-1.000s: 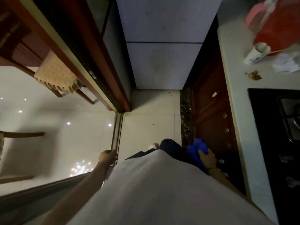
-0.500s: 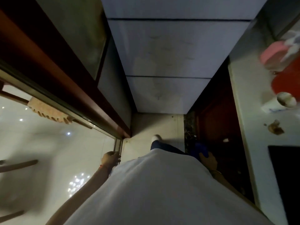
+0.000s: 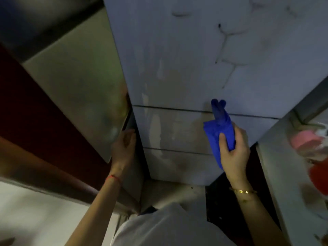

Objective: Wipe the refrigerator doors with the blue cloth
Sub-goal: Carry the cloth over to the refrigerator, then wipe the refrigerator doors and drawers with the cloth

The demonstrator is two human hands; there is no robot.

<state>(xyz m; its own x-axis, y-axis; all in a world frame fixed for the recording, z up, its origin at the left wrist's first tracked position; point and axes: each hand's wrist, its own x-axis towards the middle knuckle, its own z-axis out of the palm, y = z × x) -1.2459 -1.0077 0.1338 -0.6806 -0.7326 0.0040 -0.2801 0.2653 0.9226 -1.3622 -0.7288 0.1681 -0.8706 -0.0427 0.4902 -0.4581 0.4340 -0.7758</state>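
You had the blue cloth [image 3: 219,128] bunched in your right hand [image 3: 234,153], fingers [image 3: 222,141] clamped on it, w/ its tip at the refrigerator doors' [image 3: 177,71] seam; left hand [image 3: 124,146], fingers curled, gripped the fridge edge—better to flatten the cloth & press firmly.

A pink and red item [image 3: 309,144] sits on the grey countertop [image 3: 284,167] at right.
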